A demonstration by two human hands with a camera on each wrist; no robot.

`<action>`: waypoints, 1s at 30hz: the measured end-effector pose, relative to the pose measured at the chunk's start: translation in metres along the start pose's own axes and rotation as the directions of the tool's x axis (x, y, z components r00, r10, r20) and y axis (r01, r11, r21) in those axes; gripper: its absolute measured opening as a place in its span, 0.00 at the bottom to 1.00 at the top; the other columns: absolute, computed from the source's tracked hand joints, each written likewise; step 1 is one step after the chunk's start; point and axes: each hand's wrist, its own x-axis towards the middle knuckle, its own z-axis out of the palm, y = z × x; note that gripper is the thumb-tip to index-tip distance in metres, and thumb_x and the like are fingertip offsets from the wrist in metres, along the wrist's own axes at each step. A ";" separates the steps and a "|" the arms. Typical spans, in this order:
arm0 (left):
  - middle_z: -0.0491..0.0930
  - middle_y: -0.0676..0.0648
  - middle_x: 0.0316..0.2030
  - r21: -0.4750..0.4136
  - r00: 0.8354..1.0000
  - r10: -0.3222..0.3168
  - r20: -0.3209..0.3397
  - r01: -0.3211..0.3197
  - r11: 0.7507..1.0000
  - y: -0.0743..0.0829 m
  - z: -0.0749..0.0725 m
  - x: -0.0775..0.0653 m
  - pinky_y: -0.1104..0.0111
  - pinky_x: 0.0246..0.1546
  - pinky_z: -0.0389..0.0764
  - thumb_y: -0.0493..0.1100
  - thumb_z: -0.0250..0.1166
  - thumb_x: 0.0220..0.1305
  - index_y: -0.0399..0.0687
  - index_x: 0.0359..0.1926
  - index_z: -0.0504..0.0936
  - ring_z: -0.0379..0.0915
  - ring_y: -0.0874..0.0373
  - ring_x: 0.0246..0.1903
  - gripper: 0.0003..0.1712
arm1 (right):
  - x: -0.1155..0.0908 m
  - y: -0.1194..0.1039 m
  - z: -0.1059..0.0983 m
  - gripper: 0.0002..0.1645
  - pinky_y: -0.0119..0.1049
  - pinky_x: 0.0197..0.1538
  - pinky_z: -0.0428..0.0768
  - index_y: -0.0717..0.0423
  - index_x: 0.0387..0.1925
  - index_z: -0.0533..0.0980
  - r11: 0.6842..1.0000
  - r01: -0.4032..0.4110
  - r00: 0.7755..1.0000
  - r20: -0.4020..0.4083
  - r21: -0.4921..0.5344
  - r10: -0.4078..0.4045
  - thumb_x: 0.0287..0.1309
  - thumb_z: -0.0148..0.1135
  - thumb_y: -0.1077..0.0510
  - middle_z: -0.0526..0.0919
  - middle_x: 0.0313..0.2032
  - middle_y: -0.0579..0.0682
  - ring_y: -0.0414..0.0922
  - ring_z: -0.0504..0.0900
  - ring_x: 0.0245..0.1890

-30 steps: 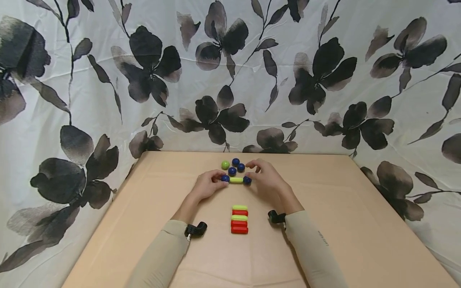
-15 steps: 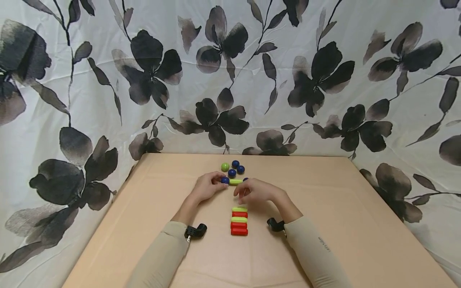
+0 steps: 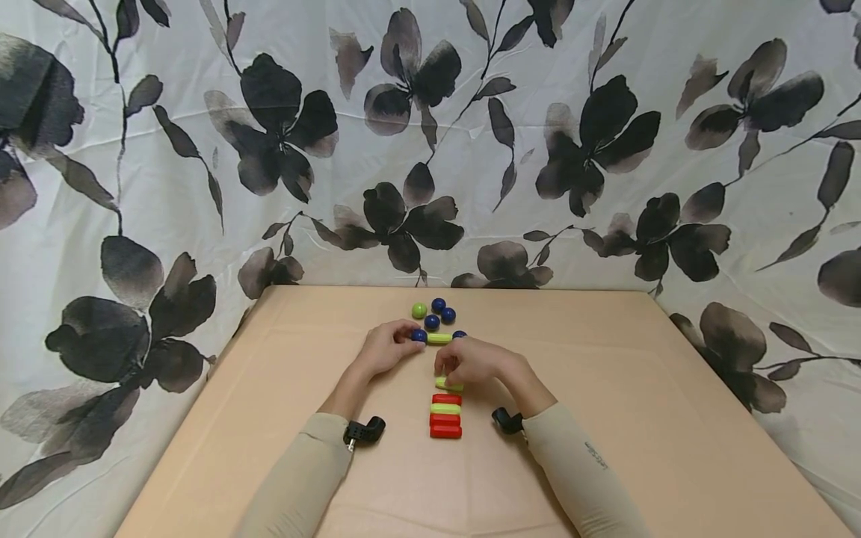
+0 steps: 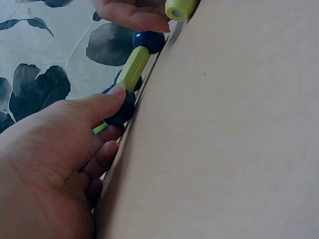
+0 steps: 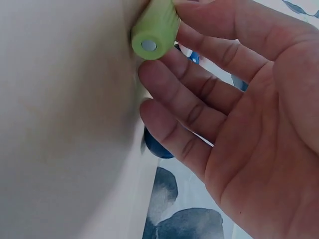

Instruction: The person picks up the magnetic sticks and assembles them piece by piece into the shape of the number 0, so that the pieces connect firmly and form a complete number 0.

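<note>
My left hand (image 3: pixel 385 348) pinches a blue ball (image 3: pixel 418 336). This ball sits at the left end of a yellow-green magnetic rod (image 3: pixel 440 339), with another blue ball (image 3: pixel 460 334) at the rod's right end. Just in front of that right ball, my right hand (image 3: pixel 486 362) holds a second yellow-green rod (image 3: pixel 448 385) between thumb and fingers. The right wrist view shows the held rod's end (image 5: pixel 148 45) with a round silver metal face. Its remaining fingers (image 5: pixel 172 94) are loosely bent below the rod.
Behind the joined pieces lie a green ball (image 3: pixel 419 310) and several blue balls (image 3: pixel 432 322). A row of red rods (image 3: pixel 445 432) and one yellow-green rod (image 3: pixel 445 409) lies nearer me on the tan table (image 3: pixel 269 448). A floral cloth (image 3: pixel 430 149) hangs behind the table.
The right hand has left the right-hand blue ball, come nearer to me and picked the farthest yellow-green rod from the row. My left hand stays on its ball.
</note>
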 end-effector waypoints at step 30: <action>0.86 0.52 0.45 0.008 1.000 -0.006 0.001 0.006 1.000 -0.001 0.000 0.001 0.64 0.44 0.74 0.52 0.76 0.63 0.59 0.55 0.86 0.76 0.57 0.41 0.20 | -0.010 0.019 -0.019 0.16 0.48 0.29 0.85 0.53 0.60 0.79 0.981 -0.017 0.951 -0.299 0.195 0.076 0.76 0.60 0.56 0.83 0.32 0.60 0.48 0.81 0.19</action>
